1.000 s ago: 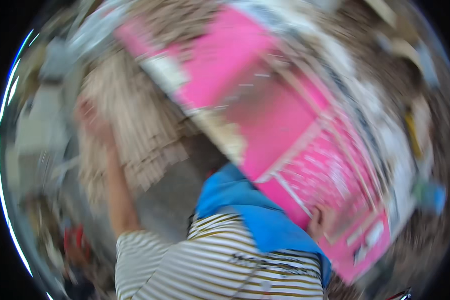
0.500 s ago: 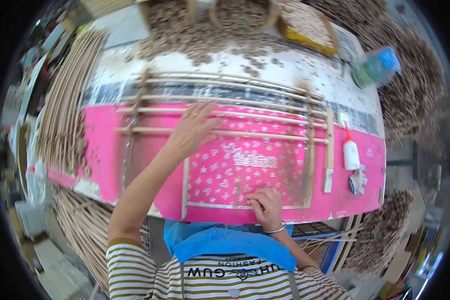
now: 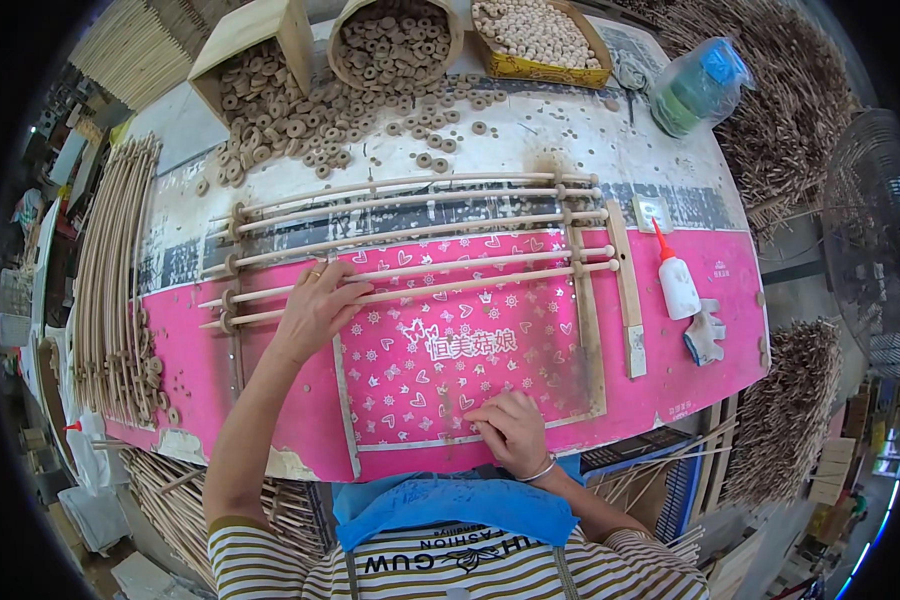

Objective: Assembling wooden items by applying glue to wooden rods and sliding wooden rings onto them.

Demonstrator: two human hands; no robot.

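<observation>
Several pale wooden rods (image 3: 440, 229) lie side by side across the table, with small round balls on their right ends. Brown wooden rings (image 3: 230, 265) sit around them near the left ends. Two dark strips (image 3: 588, 345) run beneath the rods. My left hand (image 3: 315, 305) lies over the nearest rods, right of the rings, its fingers apart and slightly bent. By the table's front edge, my right hand (image 3: 515, 435) is curled closed over the pink patterned cover (image 3: 420, 375); whatever its fingertips may hold is hidden.
Loose rings (image 3: 300, 130) spill from a wooden box (image 3: 245, 40) and a round tub (image 3: 395, 45) at the back. Beside them stands a yellow tray (image 3: 545, 70) of small beads. A glue bottle (image 3: 678, 285), a glove (image 3: 705, 335) and a plastic-wrapped jar (image 3: 698, 90) are on the right.
My left hand has shifted left along the rods, toward the rings, and its fingers are more bent. My right hand stays curled near the front edge. The whole view has shifted too.
</observation>
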